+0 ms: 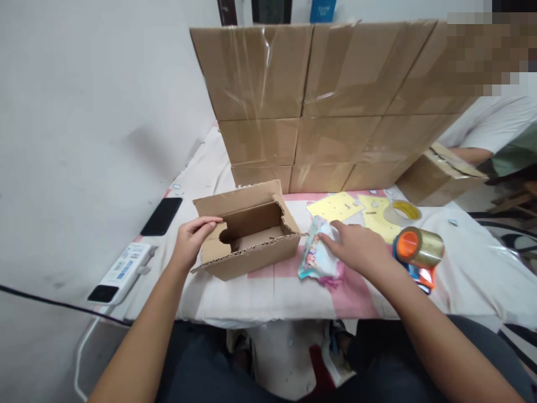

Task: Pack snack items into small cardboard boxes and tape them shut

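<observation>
A small open cardboard box (255, 254) lies on the table in front of me, its flaps up and its inside bare. My left hand (191, 242) grips the box's left flap, fingers curled over the edge. My right hand (356, 246) rests on a small colourful plastic packet (316, 260) lying just right of the box, fingers closed on its top. A tape dispenser with an orange hub and a clear roll (417, 252) sits right beside my right wrist.
A wall of taped cardboard cartons (319, 101) stands at the back. Yellow label sheets (344, 207) and a tape roll (405, 211) lie behind the packet. A black phone (161, 216) and a power strip (121, 271) lie at left. Another person's arm (470, 154) holds a carton (436, 176) at right.
</observation>
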Demonstrator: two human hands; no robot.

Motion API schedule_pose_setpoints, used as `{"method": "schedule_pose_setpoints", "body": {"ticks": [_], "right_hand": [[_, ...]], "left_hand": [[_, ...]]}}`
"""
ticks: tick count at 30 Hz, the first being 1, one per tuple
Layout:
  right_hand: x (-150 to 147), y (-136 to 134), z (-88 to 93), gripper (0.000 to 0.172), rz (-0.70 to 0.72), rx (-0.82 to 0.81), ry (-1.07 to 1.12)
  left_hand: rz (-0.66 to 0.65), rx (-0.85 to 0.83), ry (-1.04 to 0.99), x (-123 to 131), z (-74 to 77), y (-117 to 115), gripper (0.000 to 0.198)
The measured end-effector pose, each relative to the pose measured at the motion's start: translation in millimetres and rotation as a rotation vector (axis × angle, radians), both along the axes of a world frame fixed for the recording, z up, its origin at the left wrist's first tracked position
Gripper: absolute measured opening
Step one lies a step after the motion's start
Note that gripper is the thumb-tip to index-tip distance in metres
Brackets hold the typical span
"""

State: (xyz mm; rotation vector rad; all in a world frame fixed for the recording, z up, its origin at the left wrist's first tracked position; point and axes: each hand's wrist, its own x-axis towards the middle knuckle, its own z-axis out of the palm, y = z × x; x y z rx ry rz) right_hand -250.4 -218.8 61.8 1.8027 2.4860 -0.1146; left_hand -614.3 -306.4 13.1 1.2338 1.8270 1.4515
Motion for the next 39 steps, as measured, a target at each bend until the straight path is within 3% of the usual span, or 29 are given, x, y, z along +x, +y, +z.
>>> {"method": "schedule_pose_setpoints", "body": {"ticks": [2, 5, 9, 16, 19, 21, 23, 27, 33, 35, 39], "right_hand": [[12.2, 5.4, 1.7, 0.042, 0.2, 0.031, 0.013], [24.5, 12.2, -4.9, 0.076, 0.519, 0.095, 0.048], [27.6, 16.1, -19.5, 0.094, 0.674, -0.023, 0.12], [24.8, 12.5, -18.4, 0.077, 0.599, -0.125, 0.184], [6.5, -5.2, -22.8, 0.063, 0.353, 0.003, 0.164], [-10.0, -18.4, -30.5, 0.065, 0.147, 0.108, 0.154], [-22.7, -26.7, -37.8, 0.068, 0.063, 0.151, 0.161], [-20.1, -19.3, -35.8, 0.05, 0.194, 0.062, 0.225], [11.6, 6.3, -10.7, 0.02, 0.727, -0.272, 0.344], [12.2, 3.7, -7.0, 0.017, 0.711, -0.253, 0.34], [2.0, -15.0, -6.4, 0.048, 0.337, -0.075, 0.14]], "left_hand": [[0.004, 0.0, 0.006, 0.3, -0.6, -0.5, 0.021], [0.013, 0.003, 0.009, 0.8, -1.1, -0.7, 0.019], [0.031, -0.008, 0.001, 2.3, -0.4, -1.0, 0.019], [0.036, -0.012, 0.016, 5.8, 2.1, -1.1, 0.019], [0.045, -0.015, 0.001, 6.6, 2.2, -1.2, 0.018], [0.053, -0.016, -0.005, 6.9, 2.0, -1.2, 0.017], [0.053, -0.011, -0.007, 6.9, 1.6, -1.1, 0.016], [0.043, -0.01, -0.002, 6.3, 0.7, -0.5, 0.017], [0.034, -0.001, 0.001, 5.1, 2.9, -2.3, 0.017], [0.016, -0.019, -0.01, 4.0, 4.9, -4.0, 0.018], [-0.015, -0.034, -0.003, 2.4, 7.8, -6.2, 0.021]]}}
